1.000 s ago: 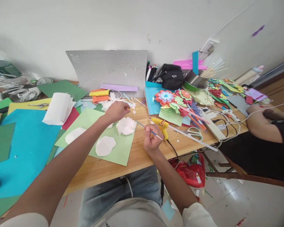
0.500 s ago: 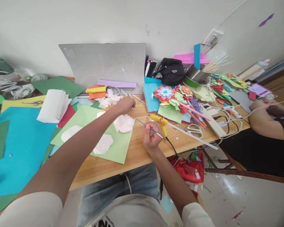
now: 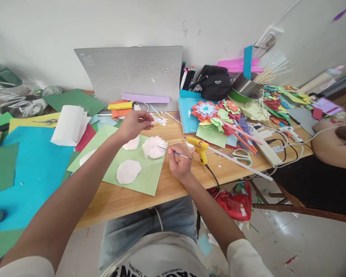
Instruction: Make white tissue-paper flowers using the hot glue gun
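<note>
My right hand point(image 3: 179, 164) is closed in a pinch on a thin blue and white stick point(image 3: 173, 152) whose tip points left toward a ruffled white tissue flower point(image 3: 153, 147). The flower lies on a light green paper sheet point(image 3: 127, 161) with flat white tissue discs point(image 3: 128, 171). My left hand point(image 3: 134, 124) hovers just above the sheet's far edge, fingers curled, pinching something small I cannot make out. A yellow glue gun point(image 3: 200, 148) stands right of my right hand.
A grey cutting mat point(image 3: 132, 75) leans on the wall. Coloured paper sheets point(image 3: 31, 169) cover the left of the wooden table point(image 3: 173, 184). Paper flowers point(image 3: 210, 115), scissors point(image 3: 238, 156), a power strip point(image 3: 266, 148) and cables lie right. Another person's arm point(image 3: 331, 144) rests at far right.
My left hand drew back left from the tissue scraps near the mat and now hovers over the green sheet's far edge. My right hand moved the stick left, closer to the tissue flower.
</note>
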The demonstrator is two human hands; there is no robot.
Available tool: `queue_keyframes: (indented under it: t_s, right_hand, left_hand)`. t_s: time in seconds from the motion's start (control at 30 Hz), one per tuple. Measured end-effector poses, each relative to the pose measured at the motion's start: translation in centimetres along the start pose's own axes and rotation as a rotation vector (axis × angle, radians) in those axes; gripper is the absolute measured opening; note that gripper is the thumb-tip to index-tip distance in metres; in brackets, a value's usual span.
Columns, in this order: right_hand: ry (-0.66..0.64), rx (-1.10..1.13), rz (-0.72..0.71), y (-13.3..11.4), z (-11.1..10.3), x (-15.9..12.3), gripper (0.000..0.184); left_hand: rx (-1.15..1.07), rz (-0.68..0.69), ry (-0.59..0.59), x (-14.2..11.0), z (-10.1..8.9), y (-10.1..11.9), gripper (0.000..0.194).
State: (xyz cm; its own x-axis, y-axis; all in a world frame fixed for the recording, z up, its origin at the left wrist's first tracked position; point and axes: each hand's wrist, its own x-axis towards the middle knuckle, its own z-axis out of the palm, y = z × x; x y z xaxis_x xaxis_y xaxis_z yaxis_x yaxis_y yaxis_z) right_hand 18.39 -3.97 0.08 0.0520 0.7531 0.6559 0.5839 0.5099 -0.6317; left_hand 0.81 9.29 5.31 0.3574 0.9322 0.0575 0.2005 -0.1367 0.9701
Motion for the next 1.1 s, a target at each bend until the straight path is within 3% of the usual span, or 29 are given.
queue_keyframes:
  t_s: [0.2, 0.4, 0.8, 1.1]
  right_hand:
    - [0.034, -0.019, 0.017, 0.1, 0.1, -0.1, 0.016]
    - [-0.016, -0.021, 0.013, 0.1, 0.3, 0.1, 0.017]
    - [-0.107, 0.068, 0.011, -0.1, 0.4, 0.3, 0.015]
    - [0.119, 0.050, 0.066, -0.1, -0.2, 0.2, 0.017]
  left_hand:
    - [-0.047, -0.134, 0.020, -5.3, -0.9, 0.1, 0.023]
    - [-0.186, -0.218, 0.011, -8.2, -1.2, -0.6, 0.028]
    - [-0.142, -0.259, -0.092, -9.4, 1.6, -0.8, 0.023]
    - [-0.410, -0.385, -0.055, -10.3, 1.4, -1.4, 0.035]
